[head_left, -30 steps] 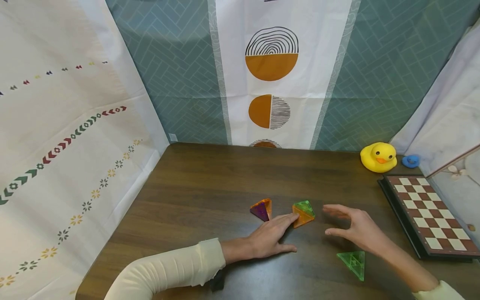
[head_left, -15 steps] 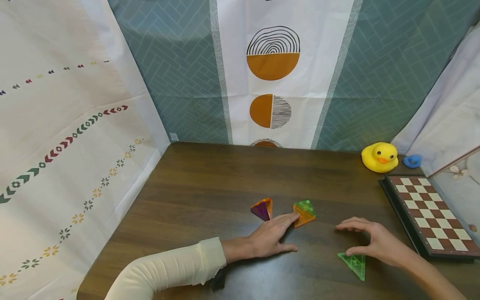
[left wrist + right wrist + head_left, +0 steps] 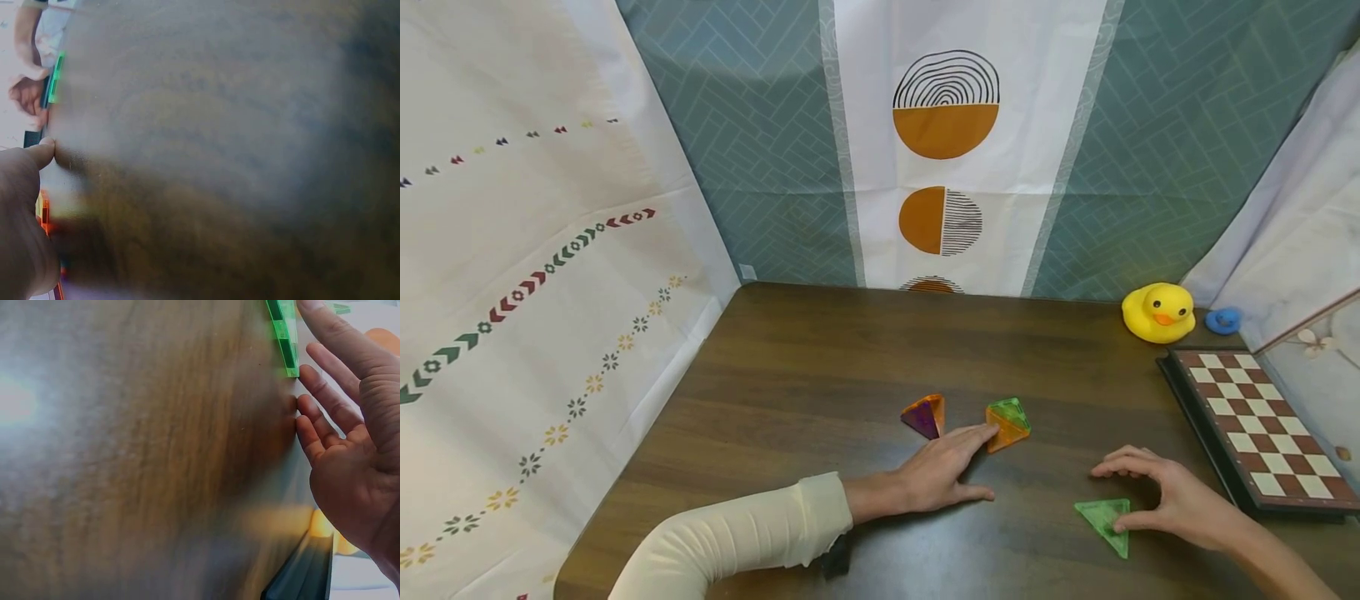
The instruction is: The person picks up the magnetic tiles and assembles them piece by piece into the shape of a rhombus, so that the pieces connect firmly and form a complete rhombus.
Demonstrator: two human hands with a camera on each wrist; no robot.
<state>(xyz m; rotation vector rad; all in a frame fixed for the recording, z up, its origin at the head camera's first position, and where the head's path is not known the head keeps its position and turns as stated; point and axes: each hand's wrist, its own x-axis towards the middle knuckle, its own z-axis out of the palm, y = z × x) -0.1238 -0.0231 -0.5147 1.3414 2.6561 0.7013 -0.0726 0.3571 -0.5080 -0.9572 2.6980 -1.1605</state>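
Note:
In the head view my left hand (image 3: 936, 475) lies flat on the table, fingers stretched out, fingertips resting on an orange translucent triangular tile (image 3: 1006, 440). A green tile (image 3: 1015, 409) adjoins that orange one on its far side. Just beyond the left knuckles sits a purple triangular tile (image 3: 921, 421) joined with orange pieces. Over at the right, my right hand (image 3: 1176, 504) hovers with loosely bent fingers spread from the thumb. Its thumb tip is at a larger green translucent triangle tile (image 3: 1101, 518), whose edge (image 3: 284, 340) also shows beside the fingers in the right wrist view.
A checkered game board (image 3: 1262, 425) lies along the table's right side. Behind it stand a yellow rubber duck (image 3: 1157, 315) and a small blue duck (image 3: 1223, 322). Patterned cloths hang around the dark wooden table (image 3: 790, 358).
My right hand has moved right and toward me, from beside the orange and green tiles to the larger green triangle. The left hand has stayed on the orange tile.

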